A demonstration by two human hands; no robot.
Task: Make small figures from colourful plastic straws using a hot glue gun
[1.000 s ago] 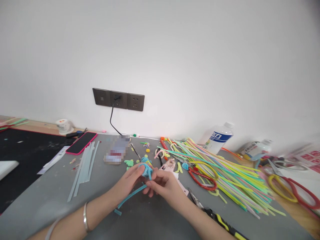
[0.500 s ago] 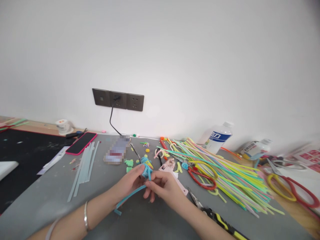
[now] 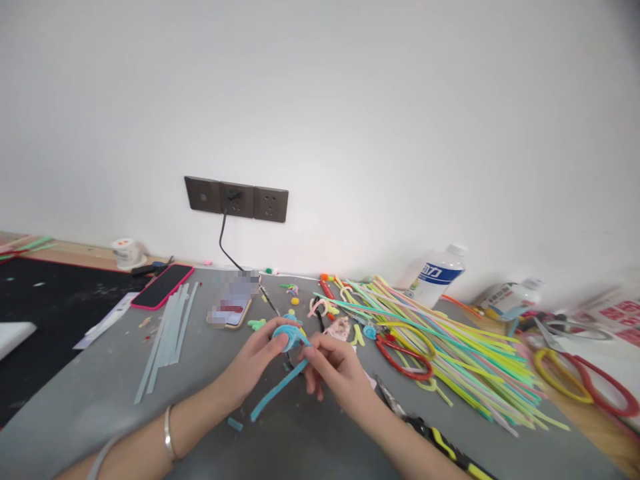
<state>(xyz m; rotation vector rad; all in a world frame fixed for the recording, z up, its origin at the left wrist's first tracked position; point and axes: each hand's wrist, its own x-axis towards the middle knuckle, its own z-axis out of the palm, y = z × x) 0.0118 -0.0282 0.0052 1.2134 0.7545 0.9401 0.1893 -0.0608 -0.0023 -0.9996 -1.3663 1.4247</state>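
Observation:
My left hand (image 3: 253,363) pinches a small coiled blue roll (image 3: 286,335) of soft strip above the grey mat (image 3: 150,400). My right hand (image 3: 336,373) is closed on the loose blue strip (image 3: 277,390) that trails from the roll down toward me, its free end hanging just over the mat. A short cut blue bit (image 3: 233,423) lies on the mat below my left wrist. Both hands meet at the roll, fingertips nearly touching.
A big pile of coloured strips (image 3: 450,347) spreads to the right, with red scissors (image 3: 405,357) and a yellow-handled tool (image 3: 440,443). A phone (image 3: 163,285), pale sticks (image 3: 167,333), a white bottle (image 3: 435,275) and small coloured pieces (image 3: 325,310) lie around. A wall socket (image 3: 236,199) holds a black cable.
The blue roll has risen slightly and turned in my left fingers. My right hand shifted right and the trailing strip's lower end lifted off the small cut bit.

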